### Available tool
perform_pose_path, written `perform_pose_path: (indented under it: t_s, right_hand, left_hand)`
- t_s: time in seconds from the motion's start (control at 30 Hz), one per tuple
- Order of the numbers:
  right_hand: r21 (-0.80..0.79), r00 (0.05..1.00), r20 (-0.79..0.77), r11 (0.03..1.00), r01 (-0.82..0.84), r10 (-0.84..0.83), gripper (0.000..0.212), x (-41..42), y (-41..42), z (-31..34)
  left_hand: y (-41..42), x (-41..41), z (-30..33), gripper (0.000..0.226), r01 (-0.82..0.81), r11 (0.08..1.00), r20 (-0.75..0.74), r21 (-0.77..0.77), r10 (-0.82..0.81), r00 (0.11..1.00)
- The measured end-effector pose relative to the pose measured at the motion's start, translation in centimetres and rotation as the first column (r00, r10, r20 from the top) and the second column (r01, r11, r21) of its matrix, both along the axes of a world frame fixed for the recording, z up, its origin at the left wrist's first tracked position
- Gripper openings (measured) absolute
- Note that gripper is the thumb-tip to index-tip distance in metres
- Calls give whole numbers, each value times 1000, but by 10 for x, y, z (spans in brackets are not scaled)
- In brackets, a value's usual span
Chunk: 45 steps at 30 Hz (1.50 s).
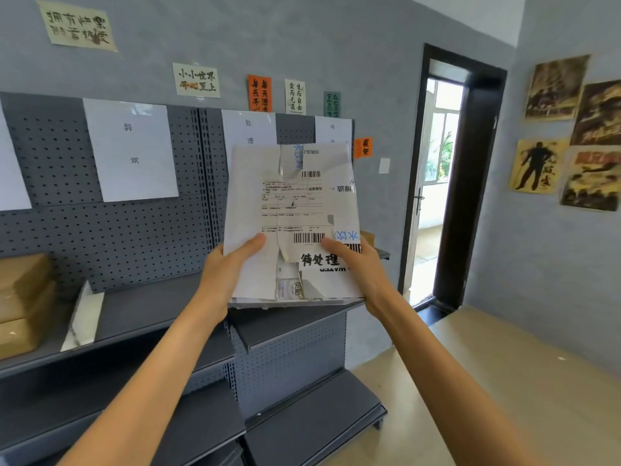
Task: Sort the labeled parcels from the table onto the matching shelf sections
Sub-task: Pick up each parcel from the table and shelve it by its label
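I hold a flat white parcel (292, 203) upright in front of the right shelf section. It bears a shipping label with barcodes and a white sticker with black handwritten characters near its lower right. My left hand (225, 274) grips its lower left edge, thumb on the front. My right hand (359, 267) grips the lower right edge, thumb beside the sticker. The grey pegboard shelf unit (141, 230) stands behind, with white paper signs (131, 149) marking its sections. The parcel partly hides the right section's signs.
Brown cardboard boxes (23, 301) sit on the left shelf, with a thin white packet (84, 317) beside them. A small brown box (368, 237) peeks out behind the parcel. An open doorway (440, 176) is at right. Posters hang on the walls. A light wooden table surface (524, 358) lies lower right.
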State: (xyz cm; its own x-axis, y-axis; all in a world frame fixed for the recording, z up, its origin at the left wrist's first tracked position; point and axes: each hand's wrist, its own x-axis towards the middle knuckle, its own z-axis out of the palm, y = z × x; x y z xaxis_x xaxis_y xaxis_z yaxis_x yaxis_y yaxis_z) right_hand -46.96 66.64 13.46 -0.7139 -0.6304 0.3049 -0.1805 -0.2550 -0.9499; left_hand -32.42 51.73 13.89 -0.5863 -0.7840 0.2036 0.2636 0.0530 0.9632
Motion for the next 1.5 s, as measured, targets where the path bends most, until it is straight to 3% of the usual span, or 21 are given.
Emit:
perform_pose_path:
  t_s: [0.17, 0.43, 0.6, 0.77, 1.17, 1.4, 1.5]
  right_hand:
    - [10, 999, -29, 999, 39, -39, 30, -87, 24, 6]
    - [38, 997, -34, 997, 69, -67, 33, -213, 54, 24]
    - [40, 999, -13, 998, 42, -41, 17, -262, 56, 21]
    - [38, 999, 5, 998, 48, -48, 18, -308, 49, 15]
    - [124, 1000, -1, 992, -25, 25, 14, -452, -42, 35]
    - [222, 994, 51, 969, -104, 95, 19, -534, -105, 47]
    - [253, 989, 69, 957, -143, 129, 20, -563, -126, 50]
  left_hand:
    - [17, -92, 2, 67, 50, 998, 17, -35, -49, 999]
    - [45, -219, 15, 56, 73, 995, 49, -71, -70, 996]
    - [48, -267, 14, 54, 66, 995, 81, -71, -60, 995]
    - [38, -312, 11, 56, 80, 993, 112, -83, -70, 991]
    - [-53, -439, 18, 52, 124, 991, 165, -54, -114, 980]
    - [-102, -505, 30, 34, 48, 998, 239, -27, -40, 970]
    - [-118, -524, 29, 38, 14, 1000, 279, -13, -10, 960]
